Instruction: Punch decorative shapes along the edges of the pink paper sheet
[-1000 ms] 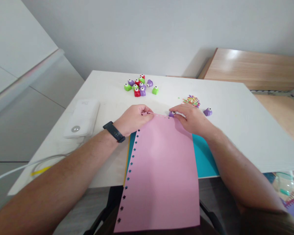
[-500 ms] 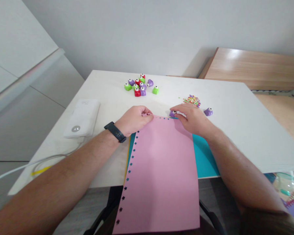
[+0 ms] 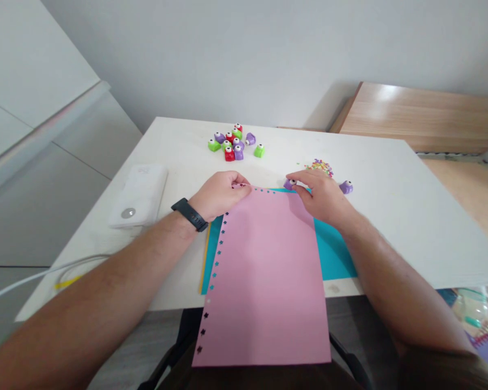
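A pink sheet of paper [image 3: 264, 271] hangs over the table's front edge, with small punched star or flower holes down its left side and along its top. My left hand [image 3: 223, 192] pinches its top left corner between thumb and fingers. At the top edge, toward the right, my right hand [image 3: 319, 192] is closed on a small purple paper punch [image 3: 289, 184]; fingers partly cover it, and whether the paper sits in its slot cannot be told. Under the pink sheet lies teal paper [image 3: 335, 249] with a yellow sheet [image 3: 204, 257] showing at its left.
Several red, green and purple punches [image 3: 229, 154] cluster at the back of the white table [image 3: 382, 216]. Another purple punch [image 3: 346, 187] stands right of my right hand, near a pile of coloured paper cutouts [image 3: 322, 166]. A white box-shaped device [image 3: 140, 195] with a cable lies left.
The pink sheet has slid slightly away from me and left over the teal paper. My left hand moved with it. The purple punch stays in my right hand, slightly farther forward.
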A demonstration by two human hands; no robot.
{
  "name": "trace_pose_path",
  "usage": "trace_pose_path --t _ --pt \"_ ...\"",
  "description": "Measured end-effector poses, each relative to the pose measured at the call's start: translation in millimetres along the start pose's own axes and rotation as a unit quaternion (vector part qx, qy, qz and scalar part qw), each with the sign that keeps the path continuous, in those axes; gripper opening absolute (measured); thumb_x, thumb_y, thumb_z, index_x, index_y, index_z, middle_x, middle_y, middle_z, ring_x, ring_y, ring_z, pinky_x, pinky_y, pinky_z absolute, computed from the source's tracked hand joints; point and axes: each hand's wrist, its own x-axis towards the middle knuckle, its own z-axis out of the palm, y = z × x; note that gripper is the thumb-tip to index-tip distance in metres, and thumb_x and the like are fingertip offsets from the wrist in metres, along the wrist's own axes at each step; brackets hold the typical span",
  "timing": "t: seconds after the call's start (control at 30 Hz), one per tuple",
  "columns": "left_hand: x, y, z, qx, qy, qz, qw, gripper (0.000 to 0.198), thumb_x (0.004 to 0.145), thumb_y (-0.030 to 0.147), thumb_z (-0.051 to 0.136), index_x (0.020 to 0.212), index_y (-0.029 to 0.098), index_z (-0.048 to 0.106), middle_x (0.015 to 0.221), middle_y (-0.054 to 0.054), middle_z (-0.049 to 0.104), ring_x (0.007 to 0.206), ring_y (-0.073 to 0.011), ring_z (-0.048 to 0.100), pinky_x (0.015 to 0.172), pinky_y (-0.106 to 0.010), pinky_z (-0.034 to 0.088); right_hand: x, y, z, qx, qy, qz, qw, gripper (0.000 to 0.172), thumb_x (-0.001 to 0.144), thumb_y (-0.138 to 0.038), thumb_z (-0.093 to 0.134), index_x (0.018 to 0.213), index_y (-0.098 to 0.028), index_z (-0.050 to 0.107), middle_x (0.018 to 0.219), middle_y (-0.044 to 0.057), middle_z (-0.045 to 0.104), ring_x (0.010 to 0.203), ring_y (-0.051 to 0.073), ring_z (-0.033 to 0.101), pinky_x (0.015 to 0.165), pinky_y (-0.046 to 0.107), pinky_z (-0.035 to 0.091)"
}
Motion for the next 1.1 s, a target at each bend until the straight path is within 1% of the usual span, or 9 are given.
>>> trace_pose_path --t 0.13,0.3,0.4,0.53,0.67,0.8,1.1 --pt "-3.6 2.0 1.5 -0.009 -0.018 0.016 1.000 0.030 0.085 0.049 0.072 0.096 0.022 0.076 0.083 -0.003 0.076 0.074 -0.0183 0.065 0.061 -0.027 0.044 0.6 0.7 2.8 -0.002 0.005 -0.013 1.000 0.030 0.100 -0.015 0.057 0.121 -0.020 0.078 0.122 0.011 0.081 0.116 0.031 0.073 0.109 0.050 0.051" --pt "-5.0 4.3 0.6 -0.017 -0.032 0.022 0.999 0.032 0.086 0.051 0.072 0.098 0.022 0.076 0.085 -0.003 0.076 0.075 -0.0185 0.065 0.063 -0.027 0.044 1.0 1.4 6.5 0.001 -0.018 -0.025 1.000 0.031 0.100 -0.014 0.056 0.122 -0.021 0.078 0.124 0.011 0.080 0.116 0.030 0.073 0.110 0.051 0.050" --pt "-5.2 5.3 -0.2 -0.012 -0.029 0.022 0.999 0.031 0.087 0.051 0.072 0.097 0.022 0.076 0.085 -0.003 0.076 0.075 -0.0181 0.065 0.063 -0.027 0.045 1.1 0.8 7.2 0.000 -0.027 -0.027 0.999 0.031 0.101 -0.014 0.057 0.122 -0.020 0.078 0.123 0.012 0.080 0.116 0.030 0.073 0.110 0.051 0.050" --pt "-4.5 3.3 0.1 0.001 -0.022 0.019 1.000 0.031 0.087 0.051 0.071 0.097 0.022 0.076 0.085 -0.003 0.076 0.075 -0.0187 0.066 0.062 -0.027 0.044 1.2 -0.9 6.9 0.002 -0.033 -0.028 0.999 0.031 0.100 -0.014 0.058 0.122 -0.022 0.078 0.123 0.011 0.081 0.115 0.029 0.074 0.108 0.049 0.052" --pt "-3.7 0.3 0.8 0.004 -0.019 0.017 1.000 0.032 0.086 0.052 0.072 0.097 0.022 0.076 0.085 -0.003 0.077 0.075 -0.0194 0.066 0.060 -0.027 0.043 1.1 -1.1 6.7 0.006 -0.039 -0.035 0.999 0.032 0.100 -0.014 0.057 0.123 -0.021 0.078 0.125 0.011 0.080 0.116 0.029 0.074 0.108 0.050 0.052" --pt "-4.6 2.3 -0.1 0.010 -0.017 0.015 1.000 0.031 0.086 0.051 0.071 0.096 0.022 0.076 0.084 -0.003 0.077 0.073 -0.0190 0.066 0.060 -0.028 0.042 1.0 0.5 7.2 0.007 -0.038 -0.037 0.999 0.031 0.101 -0.015 0.057 0.123 -0.019 0.078 0.124 0.012 0.080 0.116 0.030 0.074 0.109 0.050 0.052" --pt "-4.9 4.3 0.5 0.012 -0.012 0.003 1.000 0.030 0.085 0.049 0.071 0.095 0.022 0.076 0.083 -0.003 0.076 0.072 -0.0195 0.066 0.059 -0.029 0.042 1.3 -0.2 7.2 0.004 -0.041 -0.050 0.998 0.031 0.100 -0.016 0.058 0.123 -0.023 0.079 0.125 0.010 0.080 0.115 0.029 0.073 0.108 0.049 0.051"
